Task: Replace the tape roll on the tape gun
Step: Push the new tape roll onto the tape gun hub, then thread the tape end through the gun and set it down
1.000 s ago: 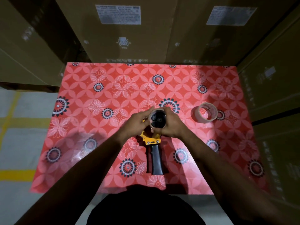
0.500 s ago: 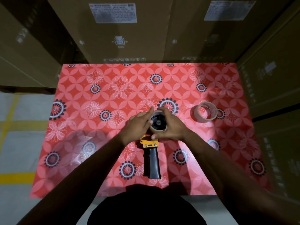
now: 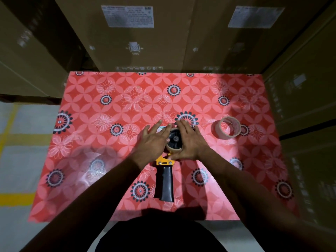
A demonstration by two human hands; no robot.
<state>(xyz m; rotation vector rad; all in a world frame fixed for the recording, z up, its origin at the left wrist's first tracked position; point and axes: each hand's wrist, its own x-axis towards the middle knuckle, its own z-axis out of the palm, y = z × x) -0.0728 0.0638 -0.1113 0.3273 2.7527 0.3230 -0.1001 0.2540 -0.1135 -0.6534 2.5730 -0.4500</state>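
From the head view, I am laying my left hand [image 3: 153, 140] and my right hand [image 3: 189, 142] on either side of the tan tape roll [image 3: 174, 149] seated on the black hub of the yellow-framed, black-handled tape gun [image 3: 164, 176]. My fingers are lying straight and slightly spread, touching the roll without curling round it. The gun is lying flat on the red flower-patterned table cover [image 3: 127, 99], handle toward me. A nearly used-up tan cardboard tape core [image 3: 228, 128] is standing well apart to the right, with brown cardboard boxes [image 3: 163, 42] behind.
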